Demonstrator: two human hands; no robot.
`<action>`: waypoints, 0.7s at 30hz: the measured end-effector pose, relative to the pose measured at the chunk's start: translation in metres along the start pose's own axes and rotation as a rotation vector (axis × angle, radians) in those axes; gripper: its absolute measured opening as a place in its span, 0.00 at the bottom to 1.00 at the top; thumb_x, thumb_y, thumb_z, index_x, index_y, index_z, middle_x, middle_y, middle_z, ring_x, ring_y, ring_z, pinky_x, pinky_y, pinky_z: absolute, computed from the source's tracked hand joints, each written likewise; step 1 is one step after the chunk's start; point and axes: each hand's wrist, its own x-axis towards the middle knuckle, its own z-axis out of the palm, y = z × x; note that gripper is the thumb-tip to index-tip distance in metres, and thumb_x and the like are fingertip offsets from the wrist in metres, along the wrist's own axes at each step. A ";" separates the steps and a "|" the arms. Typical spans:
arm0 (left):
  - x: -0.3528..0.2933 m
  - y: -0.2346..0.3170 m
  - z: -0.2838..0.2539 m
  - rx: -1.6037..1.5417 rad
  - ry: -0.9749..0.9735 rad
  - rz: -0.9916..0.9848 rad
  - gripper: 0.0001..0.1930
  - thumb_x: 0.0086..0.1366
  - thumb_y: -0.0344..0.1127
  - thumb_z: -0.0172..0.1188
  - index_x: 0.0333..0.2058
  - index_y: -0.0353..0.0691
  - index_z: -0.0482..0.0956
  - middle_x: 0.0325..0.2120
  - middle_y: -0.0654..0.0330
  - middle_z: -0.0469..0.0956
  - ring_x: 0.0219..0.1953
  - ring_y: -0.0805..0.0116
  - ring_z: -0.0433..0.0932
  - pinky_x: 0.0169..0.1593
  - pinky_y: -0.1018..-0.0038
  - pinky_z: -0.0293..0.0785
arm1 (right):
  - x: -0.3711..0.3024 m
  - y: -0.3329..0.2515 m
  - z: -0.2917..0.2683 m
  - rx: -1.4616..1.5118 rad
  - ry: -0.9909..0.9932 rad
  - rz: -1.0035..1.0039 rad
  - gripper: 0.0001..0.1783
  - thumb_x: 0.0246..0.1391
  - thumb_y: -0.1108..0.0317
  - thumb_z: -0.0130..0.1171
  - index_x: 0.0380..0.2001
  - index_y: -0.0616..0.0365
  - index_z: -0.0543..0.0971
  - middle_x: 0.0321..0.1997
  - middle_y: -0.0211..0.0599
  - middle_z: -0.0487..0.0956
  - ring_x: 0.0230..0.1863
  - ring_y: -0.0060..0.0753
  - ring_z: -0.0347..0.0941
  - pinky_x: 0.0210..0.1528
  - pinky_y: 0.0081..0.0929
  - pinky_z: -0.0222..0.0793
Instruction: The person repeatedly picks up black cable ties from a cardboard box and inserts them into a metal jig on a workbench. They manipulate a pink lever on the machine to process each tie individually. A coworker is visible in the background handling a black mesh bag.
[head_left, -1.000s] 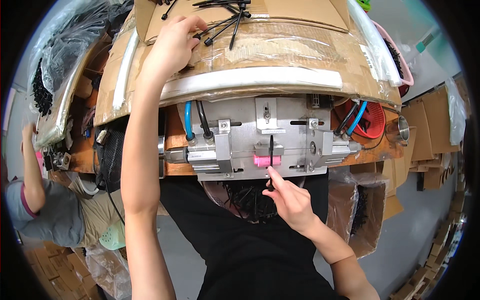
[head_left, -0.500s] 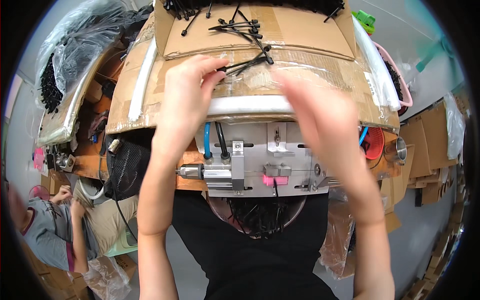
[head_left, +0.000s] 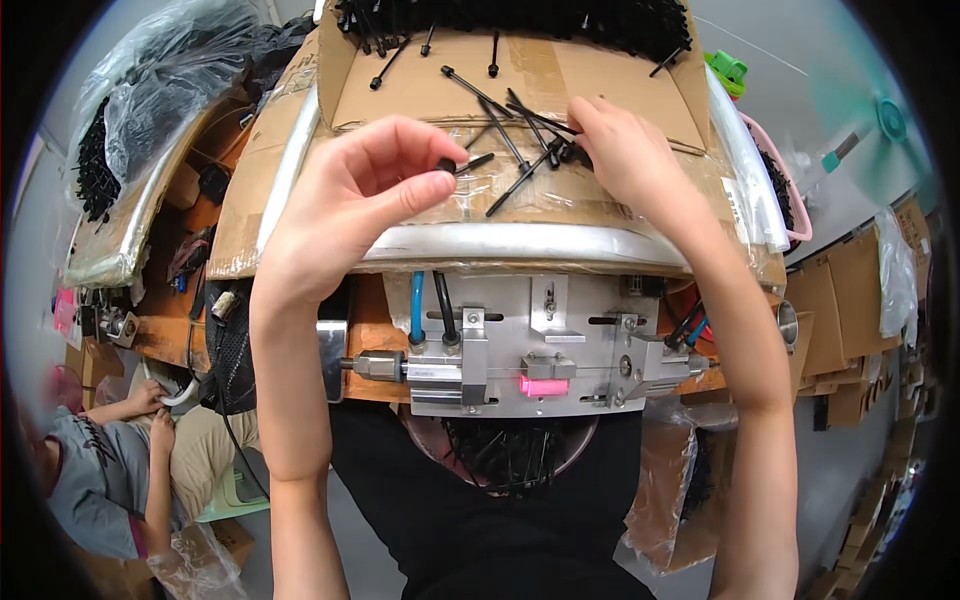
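My left hand (head_left: 345, 205) is over the cardboard ledge, thumb and forefinger closed on a thin black rod (head_left: 474, 163) with a thicker cap at one end. To its right, my right hand (head_left: 630, 155) has its fingertips pinched at a loose pile of similar black rods (head_left: 525, 150); one appears to reach into its grip. Below both hands stands a metal fixture (head_left: 520, 300) with cylinders at either side and a pink block (head_left: 543, 387) at its front middle. Black pieces fill a bowl (head_left: 510, 455) beneath it, in front of my lap.
An open cardboard box (head_left: 440, 100) holding many black rods tilts toward me at the back. White padding (head_left: 520, 240) lines the ledge edge. Blue and black hoses (head_left: 417, 310) rise from the fixture. A co-worker (head_left: 120, 470) sits at left; a green fan (head_left: 885, 120) stands at right.
My right hand has moved up and away to the rod pile. Rods my left hand was touching now lie looser on the ledge. A black rod hanging at the pink block is gone.
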 end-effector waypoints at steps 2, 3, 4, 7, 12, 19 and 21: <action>-0.008 0.008 0.016 0.263 0.109 0.237 0.09 0.59 0.21 0.62 0.39 0.34 0.78 0.34 0.63 0.77 0.36 0.77 0.74 0.44 0.79 0.70 | -0.021 0.000 -0.003 -0.015 0.180 0.008 0.08 0.56 0.76 0.54 0.40 0.61 0.75 0.34 0.48 0.78 0.38 0.53 0.75 0.39 0.41 0.70; -0.011 0.008 0.028 0.383 0.153 0.362 0.10 0.57 0.20 0.63 0.39 0.33 0.78 0.34 0.62 0.77 0.36 0.76 0.74 0.44 0.79 0.70 | -0.033 0.007 -0.005 0.000 0.288 0.013 0.09 0.57 0.75 0.54 0.42 0.60 0.75 0.34 0.45 0.78 0.36 0.49 0.75 0.38 0.38 0.70; -0.022 0.007 0.039 0.565 0.226 0.429 0.13 0.51 0.18 0.64 0.37 0.33 0.79 0.33 0.59 0.77 0.34 0.72 0.73 0.42 0.77 0.70 | -0.042 0.008 -0.005 0.029 0.396 0.011 0.10 0.59 0.75 0.53 0.44 0.59 0.75 0.33 0.43 0.78 0.34 0.45 0.76 0.37 0.35 0.69; -0.079 -0.006 0.084 0.746 0.307 0.373 0.24 0.47 0.16 0.65 0.45 0.40 0.81 0.36 0.55 0.76 0.39 0.59 0.76 0.40 0.68 0.76 | -0.074 -0.013 -0.053 0.490 0.303 0.455 0.10 0.63 0.72 0.52 0.46 0.59 0.76 0.31 0.32 0.76 0.31 0.25 0.71 0.34 0.22 0.65; -0.156 -0.057 0.154 0.821 0.026 0.222 0.32 0.53 0.20 0.61 0.60 0.27 0.67 0.35 0.55 0.72 0.37 0.62 0.72 0.44 0.70 0.72 | -0.123 -0.027 -0.073 1.369 0.432 0.436 0.15 0.61 0.69 0.59 0.48 0.66 0.75 0.35 0.31 0.76 0.33 0.16 0.68 0.34 0.12 0.62; -0.152 -0.076 0.178 1.031 -0.087 0.128 0.37 0.49 0.20 0.56 0.62 0.26 0.62 0.36 0.56 0.68 0.38 0.63 0.70 0.49 0.70 0.71 | -0.170 -0.042 -0.084 1.339 0.529 0.317 0.16 0.57 0.73 0.62 0.46 0.65 0.72 0.35 0.42 0.77 0.30 0.23 0.72 0.31 0.17 0.68; -0.149 -0.076 0.176 1.029 -0.095 0.138 0.37 0.49 0.20 0.56 0.62 0.25 0.62 0.36 0.56 0.68 0.39 0.63 0.70 0.49 0.70 0.71 | -0.176 -0.045 -0.084 1.272 0.561 0.315 0.14 0.56 0.74 0.62 0.44 0.64 0.72 0.36 0.46 0.78 0.31 0.24 0.73 0.31 0.17 0.69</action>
